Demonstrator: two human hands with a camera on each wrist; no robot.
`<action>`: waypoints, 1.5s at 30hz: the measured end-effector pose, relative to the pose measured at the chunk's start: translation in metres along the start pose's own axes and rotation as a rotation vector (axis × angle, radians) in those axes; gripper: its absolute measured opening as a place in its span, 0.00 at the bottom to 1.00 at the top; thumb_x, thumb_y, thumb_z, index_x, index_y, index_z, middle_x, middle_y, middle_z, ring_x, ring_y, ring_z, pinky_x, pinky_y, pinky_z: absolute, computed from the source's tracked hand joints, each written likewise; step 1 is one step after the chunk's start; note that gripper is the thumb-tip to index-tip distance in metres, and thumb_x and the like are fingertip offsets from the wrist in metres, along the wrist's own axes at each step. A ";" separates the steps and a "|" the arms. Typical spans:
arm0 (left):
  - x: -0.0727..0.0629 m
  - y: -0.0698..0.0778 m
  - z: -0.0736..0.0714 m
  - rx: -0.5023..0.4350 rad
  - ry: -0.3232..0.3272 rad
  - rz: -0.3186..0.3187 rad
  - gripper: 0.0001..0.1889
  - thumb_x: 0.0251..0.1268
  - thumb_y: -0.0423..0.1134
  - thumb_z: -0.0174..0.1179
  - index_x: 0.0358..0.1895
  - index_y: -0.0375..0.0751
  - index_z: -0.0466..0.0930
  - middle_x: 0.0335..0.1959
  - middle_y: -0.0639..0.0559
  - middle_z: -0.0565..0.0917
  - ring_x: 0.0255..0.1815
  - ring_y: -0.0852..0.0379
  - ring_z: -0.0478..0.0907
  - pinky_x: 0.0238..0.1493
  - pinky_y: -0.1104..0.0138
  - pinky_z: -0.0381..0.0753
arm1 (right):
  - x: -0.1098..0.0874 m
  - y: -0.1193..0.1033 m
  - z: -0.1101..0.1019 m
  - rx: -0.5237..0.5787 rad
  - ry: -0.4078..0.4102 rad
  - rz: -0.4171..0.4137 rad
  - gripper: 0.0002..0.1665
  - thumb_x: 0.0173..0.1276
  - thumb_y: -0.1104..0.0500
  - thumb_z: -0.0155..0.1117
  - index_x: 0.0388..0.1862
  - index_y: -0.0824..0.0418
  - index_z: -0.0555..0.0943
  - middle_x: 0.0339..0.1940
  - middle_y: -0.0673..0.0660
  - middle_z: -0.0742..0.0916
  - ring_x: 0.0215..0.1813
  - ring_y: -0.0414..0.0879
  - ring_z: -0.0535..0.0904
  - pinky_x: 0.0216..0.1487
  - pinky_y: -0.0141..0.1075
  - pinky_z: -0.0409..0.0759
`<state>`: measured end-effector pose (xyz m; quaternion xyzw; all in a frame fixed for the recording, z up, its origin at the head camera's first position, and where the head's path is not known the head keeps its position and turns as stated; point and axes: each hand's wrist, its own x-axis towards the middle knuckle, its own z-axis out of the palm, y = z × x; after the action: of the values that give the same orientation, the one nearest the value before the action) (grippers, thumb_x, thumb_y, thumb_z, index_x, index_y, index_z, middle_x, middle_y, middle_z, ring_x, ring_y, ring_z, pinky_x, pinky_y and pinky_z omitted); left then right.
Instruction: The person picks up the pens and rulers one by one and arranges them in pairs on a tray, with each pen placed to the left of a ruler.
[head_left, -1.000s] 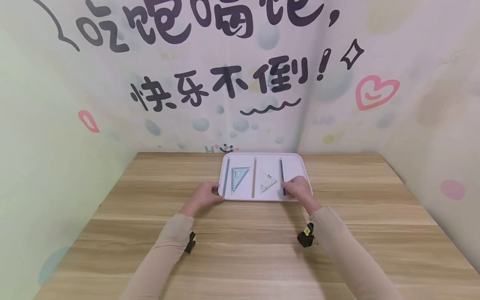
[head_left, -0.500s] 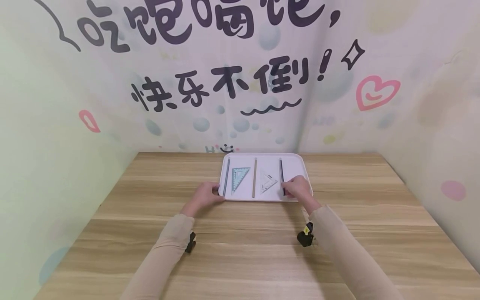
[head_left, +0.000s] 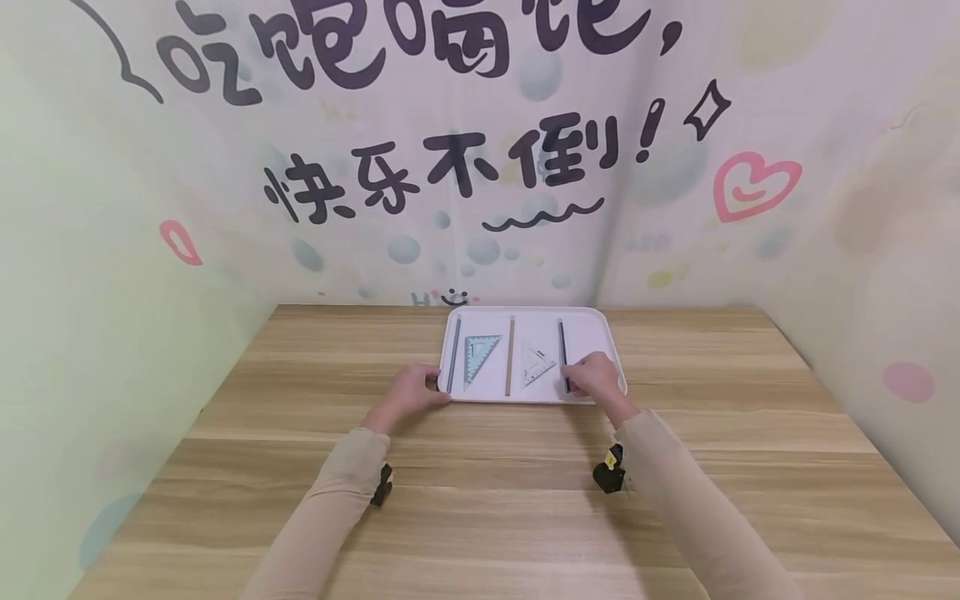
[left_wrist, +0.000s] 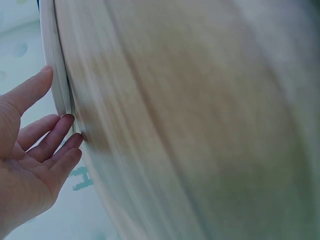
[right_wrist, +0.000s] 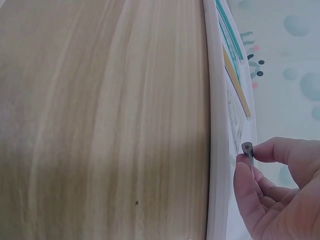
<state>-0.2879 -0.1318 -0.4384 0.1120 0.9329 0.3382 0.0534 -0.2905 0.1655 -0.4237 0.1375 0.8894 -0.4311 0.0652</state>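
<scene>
A white tray (head_left: 588, 329) lies at the far side of the wooden table. My left hand (head_left: 411, 390) holds its near left corner; in the left wrist view the thumb and fingertips are against the tray's edge (left_wrist: 56, 75). With thumb and fingers, my right hand (head_left: 596, 377) pinches the near end of a dark pencil (head_left: 564, 342), whose grey end (right_wrist: 247, 148) shows in the right wrist view. Also on the tray are a grey-blue pencil (head_left: 453, 354), a blue set square (head_left: 478, 357), a tan pencil (head_left: 510, 354) and a clear set square (head_left: 537, 365).
The wooden table (head_left: 480, 500) stretches from the tray toward me. Right behind the tray stands a wall (head_left: 360, 267) with printed writing and drawings. A black strap-on device (head_left: 609, 473) is at my right wrist, another (head_left: 382, 485) at my left.
</scene>
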 end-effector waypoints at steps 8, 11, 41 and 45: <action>-0.001 0.001 -0.001 -0.010 0.001 -0.009 0.14 0.46 0.35 0.68 0.39 0.36 0.81 0.32 0.50 0.80 0.31 0.57 0.69 0.37 0.65 0.69 | 0.000 0.002 0.001 -0.048 0.011 -0.023 0.10 0.54 0.60 0.59 0.26 0.69 0.78 0.15 0.53 0.78 0.19 0.41 0.73 0.21 0.30 0.72; -0.001 0.001 0.000 -0.001 0.005 -0.006 0.14 0.46 0.35 0.68 0.39 0.36 0.81 0.31 0.50 0.80 0.31 0.57 0.69 0.37 0.65 0.69 | 0.000 0.001 0.002 -0.060 0.008 -0.021 0.10 0.54 0.60 0.59 0.25 0.69 0.78 0.15 0.54 0.78 0.19 0.42 0.73 0.21 0.30 0.71; -0.001 0.000 0.001 -0.006 0.000 -0.008 0.15 0.47 0.35 0.68 0.40 0.36 0.81 0.34 0.49 0.81 0.32 0.57 0.69 0.41 0.62 0.70 | 0.007 0.006 0.010 -0.144 0.082 -0.061 0.10 0.51 0.61 0.62 0.26 0.69 0.80 0.12 0.53 0.80 0.13 0.39 0.72 0.19 0.29 0.68; -0.001 0.000 0.001 -0.009 0.000 -0.011 0.15 0.47 0.35 0.68 0.41 0.36 0.81 0.34 0.49 0.81 0.33 0.57 0.69 0.42 0.62 0.71 | 0.006 0.005 0.010 -0.144 0.086 -0.069 0.10 0.50 0.62 0.62 0.26 0.70 0.80 0.13 0.54 0.80 0.13 0.39 0.72 0.18 0.29 0.69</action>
<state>-0.2872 -0.1315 -0.4390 0.1067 0.9320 0.3419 0.0555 -0.2949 0.1619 -0.4355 0.1201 0.9242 -0.3619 0.0218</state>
